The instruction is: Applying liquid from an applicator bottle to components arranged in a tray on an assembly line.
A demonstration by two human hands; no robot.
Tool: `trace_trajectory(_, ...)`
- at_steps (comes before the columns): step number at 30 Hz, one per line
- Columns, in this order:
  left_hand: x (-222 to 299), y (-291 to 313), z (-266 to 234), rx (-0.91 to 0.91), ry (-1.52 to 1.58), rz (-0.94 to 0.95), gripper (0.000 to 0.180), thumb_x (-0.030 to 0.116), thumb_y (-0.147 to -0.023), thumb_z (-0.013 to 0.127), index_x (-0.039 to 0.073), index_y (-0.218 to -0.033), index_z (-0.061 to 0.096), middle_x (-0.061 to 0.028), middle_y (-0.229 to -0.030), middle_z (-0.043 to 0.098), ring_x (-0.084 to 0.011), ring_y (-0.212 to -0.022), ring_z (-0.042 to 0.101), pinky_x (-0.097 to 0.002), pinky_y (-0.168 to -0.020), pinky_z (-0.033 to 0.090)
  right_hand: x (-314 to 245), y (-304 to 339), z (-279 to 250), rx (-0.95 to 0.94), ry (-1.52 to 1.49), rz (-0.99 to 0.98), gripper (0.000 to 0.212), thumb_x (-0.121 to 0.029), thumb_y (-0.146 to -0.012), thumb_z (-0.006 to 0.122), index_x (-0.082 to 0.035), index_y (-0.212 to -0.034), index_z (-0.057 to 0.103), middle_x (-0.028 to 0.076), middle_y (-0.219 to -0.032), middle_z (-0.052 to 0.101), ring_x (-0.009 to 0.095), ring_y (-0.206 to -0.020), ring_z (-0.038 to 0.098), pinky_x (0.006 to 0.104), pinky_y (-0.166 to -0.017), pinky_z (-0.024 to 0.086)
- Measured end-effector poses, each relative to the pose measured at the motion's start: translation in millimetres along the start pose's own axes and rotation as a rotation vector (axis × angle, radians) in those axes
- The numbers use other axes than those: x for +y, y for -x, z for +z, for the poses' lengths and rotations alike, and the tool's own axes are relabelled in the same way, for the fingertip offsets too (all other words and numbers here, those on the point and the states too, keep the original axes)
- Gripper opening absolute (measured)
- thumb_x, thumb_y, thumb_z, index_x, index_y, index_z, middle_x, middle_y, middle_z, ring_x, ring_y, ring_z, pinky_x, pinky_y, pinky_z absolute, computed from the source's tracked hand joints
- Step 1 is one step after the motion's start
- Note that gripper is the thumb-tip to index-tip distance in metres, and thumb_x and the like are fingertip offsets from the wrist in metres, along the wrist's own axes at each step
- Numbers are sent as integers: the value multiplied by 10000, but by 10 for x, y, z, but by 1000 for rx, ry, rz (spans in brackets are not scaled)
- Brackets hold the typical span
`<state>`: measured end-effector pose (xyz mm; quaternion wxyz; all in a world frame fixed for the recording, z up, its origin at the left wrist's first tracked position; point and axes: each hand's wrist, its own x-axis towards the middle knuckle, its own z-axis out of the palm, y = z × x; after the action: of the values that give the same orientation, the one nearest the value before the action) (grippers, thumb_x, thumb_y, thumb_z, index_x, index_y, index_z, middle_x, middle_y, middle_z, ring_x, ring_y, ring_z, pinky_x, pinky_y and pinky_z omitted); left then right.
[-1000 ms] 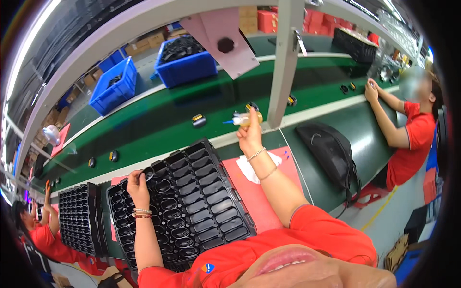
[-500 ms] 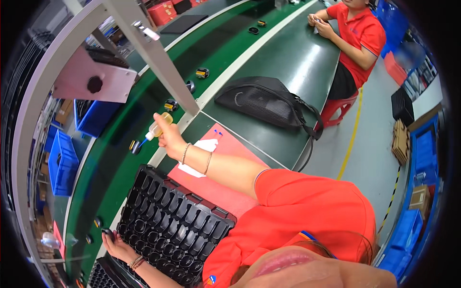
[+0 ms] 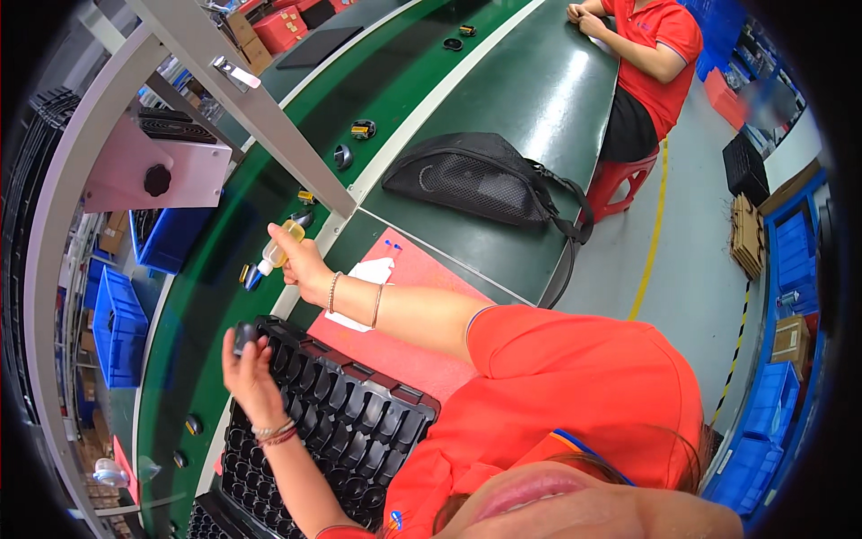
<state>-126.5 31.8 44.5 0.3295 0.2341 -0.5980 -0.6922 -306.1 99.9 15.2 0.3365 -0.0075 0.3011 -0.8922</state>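
Note:
My right hand (image 3: 305,269) is closed around a small clear squeeze bottle (image 3: 285,247) of yellowish liquid. Its white cap and blue tip point down at a small black part with a yellow-orange face (image 3: 248,277) on the green conveyor belt (image 3: 211,346); whether they touch I cannot tell. My left hand (image 3: 251,382) is raised beside the belt, its fingertips pinching a small rounded dark part (image 3: 244,337). Below that hand lies a black plastic tray (image 3: 359,404) with rows of molded pockets. Under my right forearm, a white cloth (image 3: 364,274) rests on a pink mat (image 3: 431,269).
More small parts (image 3: 363,129) ride the belt. A grey metal post (image 3: 260,117) rises near my right hand. A black mesh bag (image 3: 471,180) lies on the green table (image 3: 530,117). Blue bins (image 3: 119,328) stand beyond the belt. A person in red (image 3: 651,45) sits at the table's far end.
My left hand has moved up and away along the tray, carrying the dark part close to my right hand. The bottle has shifted slightly left and down. Parts on the belt have shifted in view.

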Motion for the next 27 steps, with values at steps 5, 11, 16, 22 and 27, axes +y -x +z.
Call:
trace_trajectory(5,-335,50,104,1,5,-36,451,17,-837,584,-21,-1256,422,-113,-992,585,-171,-795,621,-247,-671,516,40,16,40,-8,1,13,414,-483,-780,638,-126,-659,468,-64,-511,348,42,-387,264,226,-379,207)
trace_trajectory(11,-360,22,-34,40,2,15,457,15,-835,579,-32,-1259,413,-114,-1001,579,-176,-813,618,-246,-692,510,75,63,44,-33,65,6,401,-474,-782,640,-113,-697,485,-56,-532,377,39,-395,258,221,-389,193)
trace_trajectory(16,-371,47,-2,25,-21,48,439,-2,-832,562,-27,-1246,418,-114,-1007,581,-174,-828,616,-241,-699,509,94,158,99,-84,100,-47,392,-464,-787,638,-92,-735,524,-40,-556,437,37,-406,300,217,-381,216)
trace_trajectory(22,-382,36,15,33,-19,44,424,-32,-830,557,-7,-1236,436,-114,-1025,581,-158,-833,614,-224,-688,507,92,187,117,-111,145,-77,354,-431,-795,640,-91,-756,551,-19,-614,519,35,-426,347,205,-378,234)
trace_trajectory(27,-378,57,19,64,-23,53,457,-29,-824,574,-13,-1255,424,-115,-1032,580,-165,-822,620,-225,-680,507,101,218,144,-120,174,-91,325,-412,-803,639,-99,-769,560,-20,-636,542,34,-447,371,202,-390,245)
